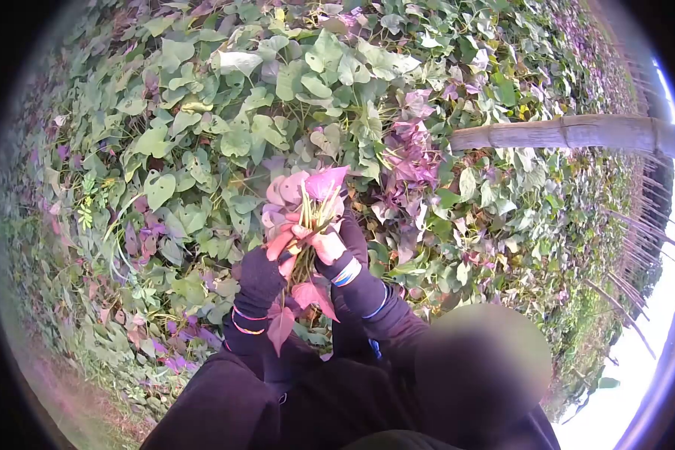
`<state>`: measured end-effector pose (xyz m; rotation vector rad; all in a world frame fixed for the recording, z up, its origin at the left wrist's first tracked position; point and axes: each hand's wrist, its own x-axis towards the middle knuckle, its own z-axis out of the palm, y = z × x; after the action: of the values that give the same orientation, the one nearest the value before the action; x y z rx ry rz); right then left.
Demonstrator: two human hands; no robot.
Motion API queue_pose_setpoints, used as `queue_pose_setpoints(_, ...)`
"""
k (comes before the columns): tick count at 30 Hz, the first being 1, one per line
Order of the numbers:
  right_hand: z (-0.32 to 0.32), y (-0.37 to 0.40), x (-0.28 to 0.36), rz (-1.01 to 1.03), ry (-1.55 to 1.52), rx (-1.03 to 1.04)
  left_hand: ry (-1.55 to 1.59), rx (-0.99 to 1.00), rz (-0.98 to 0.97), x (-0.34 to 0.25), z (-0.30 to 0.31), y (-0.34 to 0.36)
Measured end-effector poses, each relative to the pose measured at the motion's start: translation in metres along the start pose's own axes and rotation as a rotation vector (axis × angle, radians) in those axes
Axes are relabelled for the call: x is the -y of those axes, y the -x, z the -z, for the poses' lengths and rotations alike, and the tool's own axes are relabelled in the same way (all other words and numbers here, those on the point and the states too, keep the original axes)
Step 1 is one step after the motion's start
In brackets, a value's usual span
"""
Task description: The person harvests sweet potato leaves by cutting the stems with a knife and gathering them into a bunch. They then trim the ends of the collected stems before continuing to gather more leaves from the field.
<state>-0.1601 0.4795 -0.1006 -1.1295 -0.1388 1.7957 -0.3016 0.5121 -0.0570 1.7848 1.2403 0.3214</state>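
Observation:
Both of my hands close around a bunch of sweet potato leaves (319,214) above the plants. Pale green stems stand up between the fingers, with pink and purple leaves at the top. More reddish leaves (314,298) hang below my wrists. My left hand (280,243), in a dark sleeve with coloured bands, grips the bunch from the left. Against its fingers shows something small and dark that I cannot make out. My right hand (328,246) presses the stems from the other side, its fingers partly hidden behind them.
Dense heart-shaped leaves (236,139), green with purple patches (414,154), cover the ground all around. A thick bamboo pole (562,133) juts in from the right. Thin sticks (637,225) line the field's right edge. My dark-clothed legs (217,409) are bent below my hands.

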Motion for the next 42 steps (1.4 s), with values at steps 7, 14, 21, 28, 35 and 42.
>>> queue_pose_setpoints(7, 0.101, 0.045, 0.095, 0.322, -0.084, -0.400, 0.259, -0.344, 0.423, 0.078, -0.052, -0.026)
queue_pose_setpoints(14, 0.212, -0.009, 0.160, 0.551, 1.190, -0.798, -0.100, -0.110, 0.152, 0.105, -0.124, -0.127)
queue_pose_setpoints(21, 0.348, -0.189, 0.081, 0.214, 1.741, -0.817, 1.128, 0.219, 0.357, 0.076, -0.301, -0.252)
queue_pose_setpoints(28, 0.426, -0.230, 0.067, -0.059, 1.879, -0.761, 0.714, -0.077, 0.516, 0.104, -0.379, -0.314)
queue_pose_setpoints(35, 0.455, -0.240, 0.054, -0.152, 1.834, -0.753, 0.492, 0.066, 0.662, 0.141, -0.403, -0.344)
queue_pose_setpoints(42, 0.455, -0.216, 0.055, -0.105, 1.513, -0.860, 0.409, 0.294, 0.710, 0.137, -0.406, -0.335)
